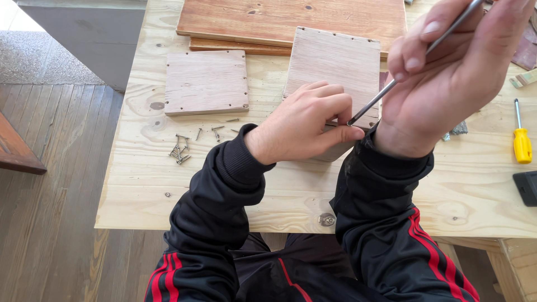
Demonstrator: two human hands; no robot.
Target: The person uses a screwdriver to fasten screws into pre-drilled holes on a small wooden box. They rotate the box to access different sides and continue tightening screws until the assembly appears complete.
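- Your right hand (pixel 447 84), at the upper right of the frame, has its fingers (pixel 417 53) closed around a thin metal screwdriver shaft (pixel 391 86) that slants down to the left.
- The shaft's tip meets the near edge of a pale plywood panel (pixel 335 67) at centre frame; small holes run along the panel's edges and its grain is light and reddish.
- Your left hand (pixel 305 123) is curled against that same edge, fingers closed and pinching right at the tip; what they pinch is too small to tell.
- A second, similar panel (pixel 207 81) lies flat on the counter (pixel 168 184) to the left.
- Loose screws (pixel 180 150) lie scattered below it.
- A yellow-handled screwdriver (pixel 522 140) rests at the right edge.
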